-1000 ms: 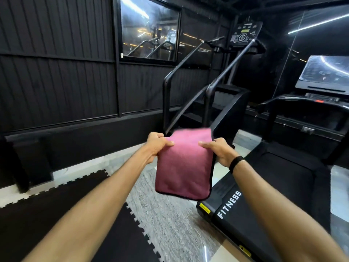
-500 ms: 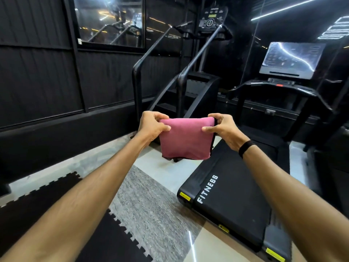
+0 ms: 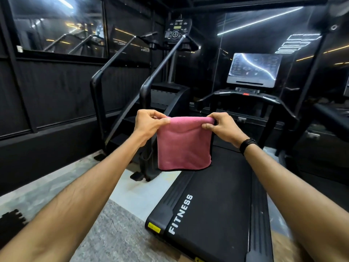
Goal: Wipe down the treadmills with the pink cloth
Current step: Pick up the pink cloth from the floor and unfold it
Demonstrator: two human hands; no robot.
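Cloth readied; wiping not yet begun.
Left hand point(image 3: 149, 123) and right hand point(image 3: 221, 127) pinch the folded cloth's point(image 3: 184, 144) top corners, held in air at 12 o'clock above the treadmill point(image 3: 217, 205), untouched.

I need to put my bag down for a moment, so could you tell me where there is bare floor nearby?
Bare pale floor lies between the stair machine and the treadmill. The grey mat below it, left of the treadmill's rear corner, is also bare. Around the stair machine's feet it is crowded.
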